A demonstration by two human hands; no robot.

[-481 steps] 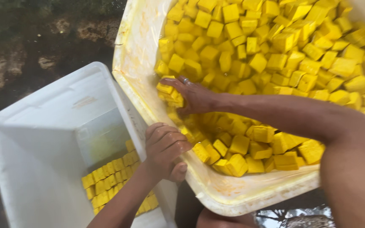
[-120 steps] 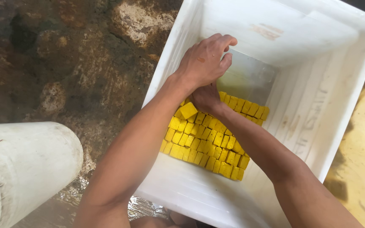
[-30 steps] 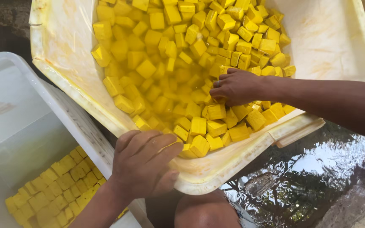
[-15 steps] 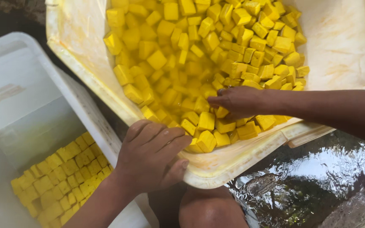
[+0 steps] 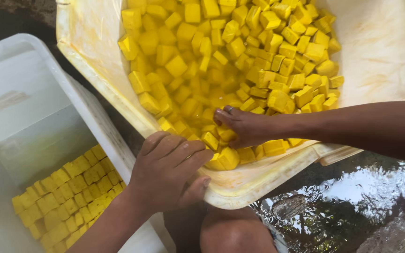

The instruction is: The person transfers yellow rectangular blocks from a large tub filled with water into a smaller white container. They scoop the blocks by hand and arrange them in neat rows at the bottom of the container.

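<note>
The right hand (image 5: 247, 127) is down among the yellow cubes (image 5: 240, 61), fingers curled narrow over a few of them near the tub's near rim, though whether it truly grips any I cannot tell. The left hand (image 5: 167, 171) lies on that near rim of the stained tub (image 5: 90, 42), fingers loosely spread and empty, fingertips just beside a cube at the edge. To the left, a white bin (image 5: 19, 79) holds packed cubes (image 5: 66, 197) in neat rows at its near corner, and wet ground (image 5: 352, 206) shines to the right.
</note>
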